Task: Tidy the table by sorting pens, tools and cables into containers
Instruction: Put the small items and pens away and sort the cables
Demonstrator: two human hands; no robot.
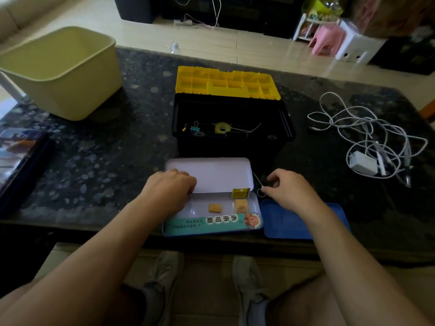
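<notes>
Currently your right grip (289,191) is pinching the pin (257,181) by its loop, shaft pointing away, just right of the tin (211,228); left grip (171,189): hold unclear.

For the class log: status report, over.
Left hand on open tin case. Right hand pinches thin metal pin. Cables unsorted on table. Nothing blocking.

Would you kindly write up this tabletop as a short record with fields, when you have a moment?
Left hand: rests on the open pencil tin, fingers curled; grip hidden
Right hand: pinches a thin metal pin beside the tin
Toolbox: open, holding tape roll and binder clip
Green bin: far left, upright
Cables: tangled with a charger, right, unsorted
Blue tray: right of the tin
</notes>
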